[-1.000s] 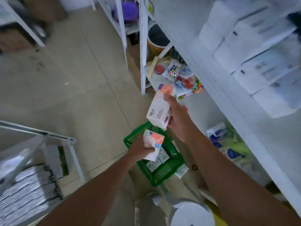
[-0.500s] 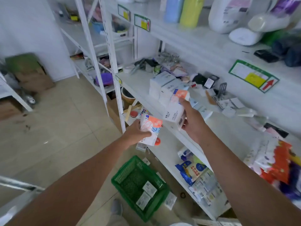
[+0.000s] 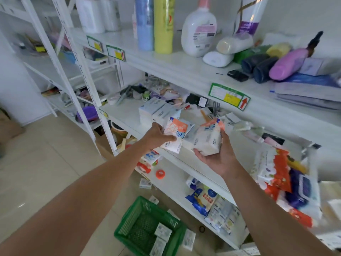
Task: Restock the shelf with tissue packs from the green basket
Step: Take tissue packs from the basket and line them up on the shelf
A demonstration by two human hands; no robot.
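Observation:
My left hand [image 3: 156, 134] grips a white tissue pack with an orange and blue print [image 3: 174, 135] at the front edge of the middle shelf [image 3: 127, 117]. My right hand [image 3: 219, 156] holds a second tissue pack with an orange top [image 3: 207, 138] from below, just right of the first. Both packs hover over the shelf's front edge. A row of white tissue packs [image 3: 156, 111] stands on that shelf behind my left hand. The green basket [image 3: 147, 228] sits on the floor below, with two small packs [image 3: 162, 232] inside.
The top shelf [image 3: 184, 71] carries bottles, rolls and pouches. Wet-wipe packs [image 3: 276, 174] pile up at the right of the middle shelf. The lower shelf [image 3: 177, 185] holds blue packets and an orange lid. White uprights [image 3: 88, 84] stand at the left. Small packs lie on the floor beside the basket.
Both hands rose from the basket to the middle shelf, each carrying a tissue pack. My view lifted from the floor to the shelves.

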